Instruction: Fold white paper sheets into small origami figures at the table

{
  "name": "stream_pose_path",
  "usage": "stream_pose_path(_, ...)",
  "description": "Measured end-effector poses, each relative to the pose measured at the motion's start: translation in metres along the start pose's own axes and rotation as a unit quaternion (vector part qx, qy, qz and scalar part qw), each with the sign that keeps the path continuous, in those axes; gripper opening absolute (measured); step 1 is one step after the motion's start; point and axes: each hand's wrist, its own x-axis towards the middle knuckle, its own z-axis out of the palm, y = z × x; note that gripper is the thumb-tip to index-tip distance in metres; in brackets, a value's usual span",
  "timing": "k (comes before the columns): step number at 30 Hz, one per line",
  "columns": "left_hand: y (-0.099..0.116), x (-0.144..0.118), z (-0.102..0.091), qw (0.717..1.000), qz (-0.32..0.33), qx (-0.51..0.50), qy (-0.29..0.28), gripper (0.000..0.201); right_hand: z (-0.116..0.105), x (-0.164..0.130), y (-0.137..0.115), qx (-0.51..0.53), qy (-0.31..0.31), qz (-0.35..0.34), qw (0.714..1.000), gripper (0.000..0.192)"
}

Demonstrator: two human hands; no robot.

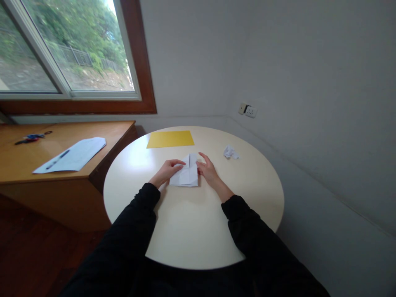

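A folded sheet of white paper (184, 177) lies near the middle of the round table, with crease lines and a raised flap at its upper part. My left hand (169, 170) grips its left side, thumb and fingertips resting on top. At the right edge, my right hand (209, 170) holds the paper between thumb and lower fingers, while the index finger stands out away from it. The fingertips under that edge are partly hidden.
A yellow sheet (170, 139) lies at the back of the round table (198, 231). Crumpled white paper (230, 152) sits at the right. On the wooden desk (116, 142) are white sheets (82, 150), a pen (58, 159) and scissor-like tools (33, 137). A socket (251, 111) is on the wall.
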Motion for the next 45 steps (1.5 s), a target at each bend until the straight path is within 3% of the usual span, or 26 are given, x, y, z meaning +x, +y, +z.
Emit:
stream_pose_path(3,-0.004,0.005,-0.001,0.997,0.007,-0.034,0.064,0.029,0.001,-0.002,-0.003,0.014,-0.016,0.005,1.0,0.072)
stream_pose_path(8,-0.006,0.008,-0.004,0.987,0.014,-0.066,0.148,0.029,0.004,-0.009,-0.008,-0.005,-0.077,0.005,0.997,0.064)
stream_pose_path(15,-0.007,0.01,-0.005,0.976,0.029,-0.08,0.203,0.027,0.007,-0.016,-0.013,-0.027,-0.164,0.01,0.986,0.06)
stream_pose_path(22,-0.013,0.012,-0.003,0.978,0.046,-0.076,0.188,0.03,0.013,-0.017,-0.009,-0.037,-0.174,-0.026,0.984,0.056)
stream_pose_path(35,-0.006,0.006,0.001,0.985,0.025,-0.066,0.157,0.033,0.018,-0.013,0.0,-0.13,-0.118,-0.053,0.983,0.034)
stream_pose_path(45,-0.003,0.004,0.004,0.985,0.033,-0.117,0.12,0.033,0.018,-0.014,-0.002,-0.141,-0.101,-0.105,0.979,0.023)
